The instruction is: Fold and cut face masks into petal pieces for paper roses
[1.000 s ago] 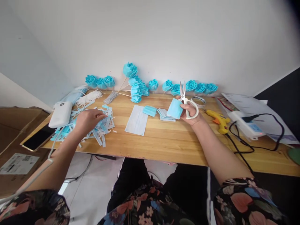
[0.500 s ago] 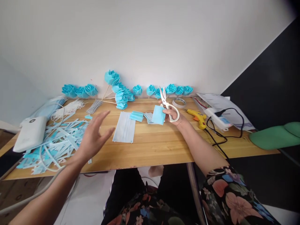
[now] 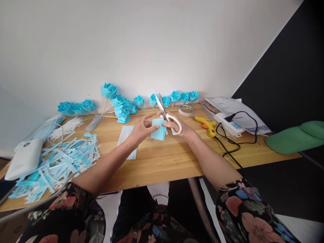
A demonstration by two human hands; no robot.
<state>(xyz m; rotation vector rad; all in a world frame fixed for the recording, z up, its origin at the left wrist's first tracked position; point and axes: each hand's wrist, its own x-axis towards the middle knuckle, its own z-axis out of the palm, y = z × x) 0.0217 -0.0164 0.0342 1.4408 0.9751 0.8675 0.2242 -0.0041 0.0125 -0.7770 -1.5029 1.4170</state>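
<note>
the blue mask piece (image 3: 159,135), up over the wooden surface (image 3: 162,165), looks light, soft and bendy, best held by its edges; the right hand (image 3: 184,128) has its grip around it and the scissors (image 3: 163,111), and the left hand (image 3: 141,131) touches it, pinching or not i cannot tell.

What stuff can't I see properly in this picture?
All in the head view:
- Part of the pale sheet: hidden by the left hand and forearm.
- Some fingertips of the right hand: behind the blue piece and scissors.
- The green object's end: cut off by the right edge.
- Print on the papers: too small.
</note>
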